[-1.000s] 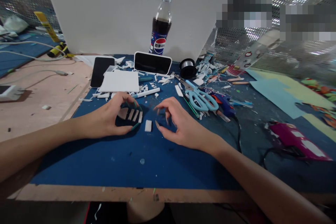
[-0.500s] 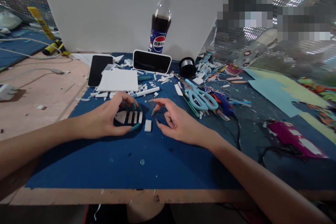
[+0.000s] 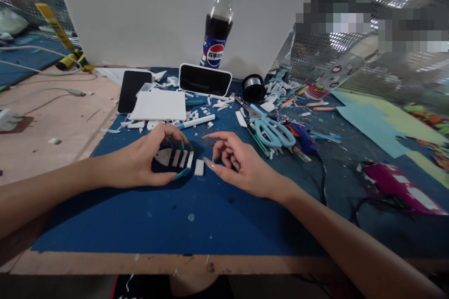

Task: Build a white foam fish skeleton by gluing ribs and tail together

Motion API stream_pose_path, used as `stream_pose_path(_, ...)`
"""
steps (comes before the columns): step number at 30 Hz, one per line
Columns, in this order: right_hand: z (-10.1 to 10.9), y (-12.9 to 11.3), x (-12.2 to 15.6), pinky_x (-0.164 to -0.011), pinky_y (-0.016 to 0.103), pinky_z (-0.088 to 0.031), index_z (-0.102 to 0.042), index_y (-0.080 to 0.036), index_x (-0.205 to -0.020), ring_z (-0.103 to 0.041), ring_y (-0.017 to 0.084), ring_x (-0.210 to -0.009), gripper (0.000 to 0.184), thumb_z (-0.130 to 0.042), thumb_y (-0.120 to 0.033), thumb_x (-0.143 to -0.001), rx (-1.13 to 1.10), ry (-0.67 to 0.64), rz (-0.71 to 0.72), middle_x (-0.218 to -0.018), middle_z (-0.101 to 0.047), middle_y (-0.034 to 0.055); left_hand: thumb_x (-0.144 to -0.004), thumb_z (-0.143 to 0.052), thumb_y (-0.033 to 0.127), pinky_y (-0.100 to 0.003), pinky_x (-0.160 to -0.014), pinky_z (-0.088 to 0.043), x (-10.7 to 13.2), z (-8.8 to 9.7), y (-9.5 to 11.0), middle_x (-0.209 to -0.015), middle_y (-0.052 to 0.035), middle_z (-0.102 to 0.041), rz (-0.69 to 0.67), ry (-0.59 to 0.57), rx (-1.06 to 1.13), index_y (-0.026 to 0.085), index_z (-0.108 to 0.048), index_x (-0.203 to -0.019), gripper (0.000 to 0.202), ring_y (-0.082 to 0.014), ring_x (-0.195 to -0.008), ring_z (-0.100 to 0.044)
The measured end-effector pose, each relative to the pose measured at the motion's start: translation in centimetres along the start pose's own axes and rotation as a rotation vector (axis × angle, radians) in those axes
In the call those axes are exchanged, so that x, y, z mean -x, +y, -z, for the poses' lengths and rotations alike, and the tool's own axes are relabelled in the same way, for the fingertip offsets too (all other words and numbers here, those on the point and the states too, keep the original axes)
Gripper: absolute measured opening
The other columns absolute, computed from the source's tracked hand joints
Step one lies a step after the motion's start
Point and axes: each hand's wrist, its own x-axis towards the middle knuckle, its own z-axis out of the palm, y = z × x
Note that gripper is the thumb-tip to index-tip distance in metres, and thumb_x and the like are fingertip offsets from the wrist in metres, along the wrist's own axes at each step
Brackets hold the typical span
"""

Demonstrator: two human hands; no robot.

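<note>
My left hand [image 3: 140,159] curls over a small dark piece with several white foam strips [image 3: 174,158] on the blue mat [image 3: 147,215], thumb and fingertips touching its edges. A loose white foam block [image 3: 199,167] lies just right of it. My right hand [image 3: 238,163] rests on the mat beside that block, index finger stretched out, the other fingers bent, the thumb tip nearly touching the block and nothing held.
Behind the hands lie a white foam sheet [image 3: 159,105], a marker [image 3: 196,122], two phones [image 3: 205,81], a cola bottle [image 3: 217,28], a wire spool [image 3: 253,88], blue scissors [image 3: 271,131], a glue gun [image 3: 301,136] and foam scraps. Coloured paper [image 3: 372,121] and a magenta car [image 3: 396,184] lie at right.
My right hand's fingers have bent in, leaving the index finger stretched out, and its thumb has come nearer the white block. The left hand stays over the striped piece.
</note>
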Motion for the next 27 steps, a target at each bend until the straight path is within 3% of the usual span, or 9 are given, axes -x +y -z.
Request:
stream_pose_path(9,0.0,-0.5,0.1,-0.053,0.024,-0.04,-0.039,-0.016,-0.12,-0.051,0.009,-0.06,0.037,-0.042,-0.042,-0.094,-0.081,0.025,-0.116,-0.093,-0.063,0.0068,-0.076,-0.059,0.032,-0.042,-0.081,-0.052,0.0,-0.2,0.0,-0.112,-0.0133,-0.055,-0.002,0.047,0.025,0.02,-0.04,-0.11,0.04,-0.0259,-0.104,-0.055)
stream_pose_path(15,-0.3,-0.6,0.1,-0.052,0.022,-0.04,-0.045,-0.017,-0.109,-0.053,0.009,-0.055,0.022,-0.047,-0.033,-0.094,-0.138,0.006,-0.116,-0.066,-0.053,-0.0038,-0.077,-0.06,0.031,-0.043,-0.084,-0.052,0.2,-0.1,0.0,-0.113,-0.014,-0.054,-0.019,0.003,0.003,0.02,-0.04,-0.112,0.042,-0.0262,-0.105,-0.054)
stream_pose_path(27,-1.1,-0.7,0.3,-0.047,0.021,-0.037,-0.049,-0.017,-0.106,-0.047,0.007,-0.047,0.016,-0.048,-0.024,-0.092,-0.107,0.034,-0.093,-0.062,-0.05,-0.0056,-0.076,-0.059,0.036,-0.04,-0.086,-0.051,0.3,-0.5,-0.1,-0.11,-0.0128,-0.054,-0.036,0.024,-0.033,0.018,-0.043,-0.113,0.044,-0.0253,-0.104,-0.055)
